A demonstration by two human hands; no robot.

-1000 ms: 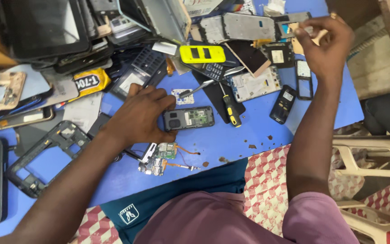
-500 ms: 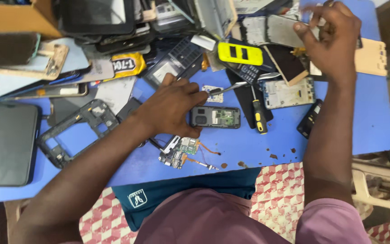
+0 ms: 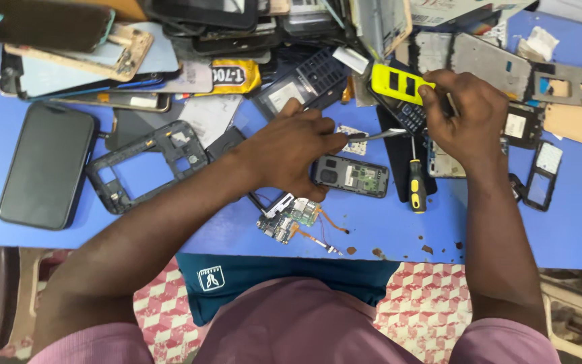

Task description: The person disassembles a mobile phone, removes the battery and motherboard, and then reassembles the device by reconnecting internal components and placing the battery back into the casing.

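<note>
Left hand [image 3: 291, 152] with tweezers [image 3: 372, 135] over opened phone [image 3: 350, 176] — right hand [image 3: 469, 111] on yellow cover [image 3: 400, 83].

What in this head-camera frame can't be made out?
- Tweezers: near end hidden inside the left hand.
- Yellow phone cover: right end covered by the right hand; its grip unclear.
- Pile of phone parts: cut off by the top edge.

Phone repair workshop, dismantled phones [image 3: 350, 175], screwdriver [image 3: 416, 183]
</note>
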